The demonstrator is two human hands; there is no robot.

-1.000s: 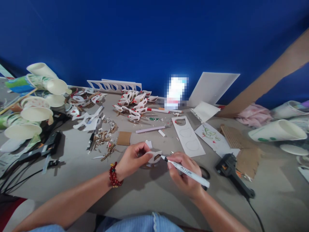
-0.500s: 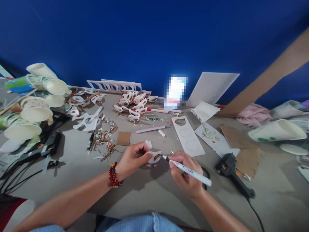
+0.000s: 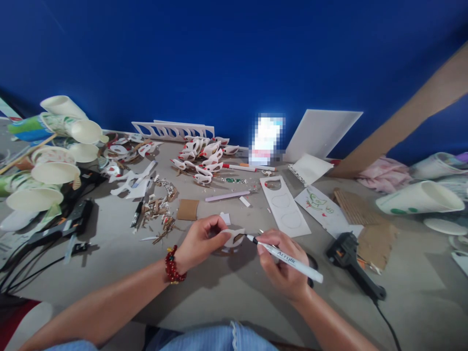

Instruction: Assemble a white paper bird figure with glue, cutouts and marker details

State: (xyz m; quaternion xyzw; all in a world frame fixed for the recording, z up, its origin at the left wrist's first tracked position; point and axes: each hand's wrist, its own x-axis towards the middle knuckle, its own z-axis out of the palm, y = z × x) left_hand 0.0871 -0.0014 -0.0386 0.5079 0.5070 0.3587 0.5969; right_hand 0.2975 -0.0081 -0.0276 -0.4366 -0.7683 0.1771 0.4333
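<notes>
Between thumb and fingers, my left hand (image 3: pixel 205 243) pinches a small white bird-shaped cutout (image 3: pixel 233 237) with an opening in its middle. My right hand (image 3: pixel 283 263) grips a white acrylic marker (image 3: pixel 292 263) like a pen. Its dark tip end points left at the cutout's pointed end; whether it touches cannot be made out. Beyond my hands sits a cluster of similar white bird shapes (image 3: pixel 208 155) with red tips. A purple craft knife (image 3: pixel 227 196) and a white card with pencilled outlines (image 3: pixel 285 204) lie nearby.
A black glue gun (image 3: pixel 353 265) with its cord lies at right, near cardboard pieces (image 3: pixel 376 243) and a paper cup (image 3: pixel 420 197). Paper scraps (image 3: pixel 157 207), a black pen (image 3: pixel 137 214) and stacked cups (image 3: pixel 54 165) are at left. A blue wall (image 3: pixel 219 58) rises behind.
My right hand and the marker have shifted very slightly right, away from the cutout. My left hand still holds the cutout in the same place.
</notes>
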